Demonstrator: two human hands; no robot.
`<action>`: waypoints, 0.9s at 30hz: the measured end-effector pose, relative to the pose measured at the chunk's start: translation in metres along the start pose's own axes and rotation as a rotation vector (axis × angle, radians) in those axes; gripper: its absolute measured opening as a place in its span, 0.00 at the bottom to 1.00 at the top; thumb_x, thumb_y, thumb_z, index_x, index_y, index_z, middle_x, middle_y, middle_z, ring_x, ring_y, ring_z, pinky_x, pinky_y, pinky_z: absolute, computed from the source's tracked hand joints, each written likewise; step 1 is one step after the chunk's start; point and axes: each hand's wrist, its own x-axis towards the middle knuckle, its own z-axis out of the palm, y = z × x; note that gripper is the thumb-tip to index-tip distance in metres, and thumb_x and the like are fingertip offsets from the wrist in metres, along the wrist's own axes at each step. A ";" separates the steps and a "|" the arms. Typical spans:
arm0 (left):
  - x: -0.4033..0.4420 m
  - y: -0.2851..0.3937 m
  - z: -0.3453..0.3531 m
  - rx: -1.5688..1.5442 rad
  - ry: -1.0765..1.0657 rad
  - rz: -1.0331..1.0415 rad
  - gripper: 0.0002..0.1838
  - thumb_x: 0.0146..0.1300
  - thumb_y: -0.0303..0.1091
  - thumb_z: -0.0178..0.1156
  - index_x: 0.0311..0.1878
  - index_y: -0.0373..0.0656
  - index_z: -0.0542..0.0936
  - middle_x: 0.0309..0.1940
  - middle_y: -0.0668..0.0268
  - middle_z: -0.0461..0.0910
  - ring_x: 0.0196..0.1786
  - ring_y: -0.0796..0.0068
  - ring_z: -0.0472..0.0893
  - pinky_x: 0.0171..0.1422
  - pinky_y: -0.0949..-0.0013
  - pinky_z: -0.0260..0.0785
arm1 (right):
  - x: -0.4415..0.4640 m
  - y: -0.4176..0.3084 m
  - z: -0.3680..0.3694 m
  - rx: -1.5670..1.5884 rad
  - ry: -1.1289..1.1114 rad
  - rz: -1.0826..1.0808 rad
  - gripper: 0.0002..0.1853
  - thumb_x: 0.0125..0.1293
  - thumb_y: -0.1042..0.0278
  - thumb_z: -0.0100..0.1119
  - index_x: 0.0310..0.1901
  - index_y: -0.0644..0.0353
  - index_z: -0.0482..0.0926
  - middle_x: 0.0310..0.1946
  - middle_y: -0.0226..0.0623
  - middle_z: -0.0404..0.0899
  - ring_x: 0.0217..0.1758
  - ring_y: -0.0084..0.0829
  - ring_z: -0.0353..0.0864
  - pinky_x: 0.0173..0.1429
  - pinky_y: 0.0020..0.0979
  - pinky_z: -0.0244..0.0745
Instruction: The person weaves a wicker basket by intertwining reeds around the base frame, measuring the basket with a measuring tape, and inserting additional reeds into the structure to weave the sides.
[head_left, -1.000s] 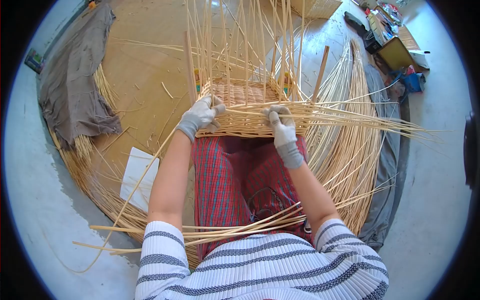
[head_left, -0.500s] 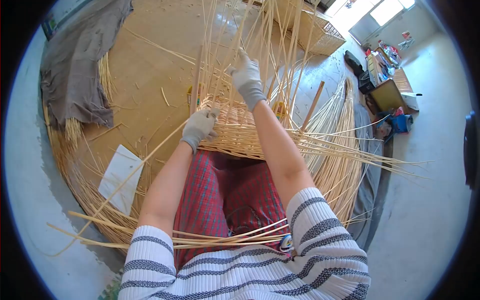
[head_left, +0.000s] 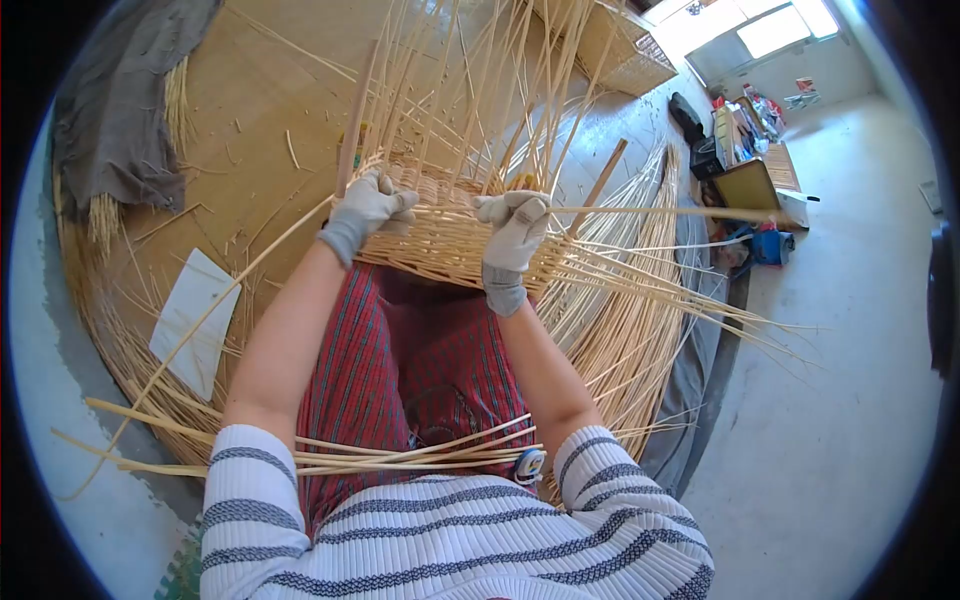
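A partly woven wicker basket rests at my knees, with tall upright stakes rising from its rim. My left hand, in a pale glove, is closed on the basket's left corner, where a long cane runs down to the left. My right hand, also gloved, is closed on a thin cane that stretches out to the right above the basket's near wall. Other loose cane ends stick out from the basket's right side. Several cut canes lie across my lap.
Bundled canes lie on the floor to the right. Another bundle, under a grey cloth, is at the left, near a white board. A finished-looking basket and a cluttered cabinet stand farther back.
My right hand rose among the stakes, then came back down to the near rim with a cane in it. My left hand stays at the left corner. The view has shifted.
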 end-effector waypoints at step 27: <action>0.025 0.007 0.058 0.687 -0.361 0.076 0.21 0.72 0.48 0.52 0.49 0.37 0.77 0.28 0.56 0.85 0.24 0.65 0.85 0.34 0.64 0.79 | 0.027 -0.031 -0.075 -0.509 0.203 0.447 0.19 0.70 0.73 0.54 0.60 0.55 0.64 0.37 0.41 0.84 0.38 0.31 0.85 0.38 0.33 0.79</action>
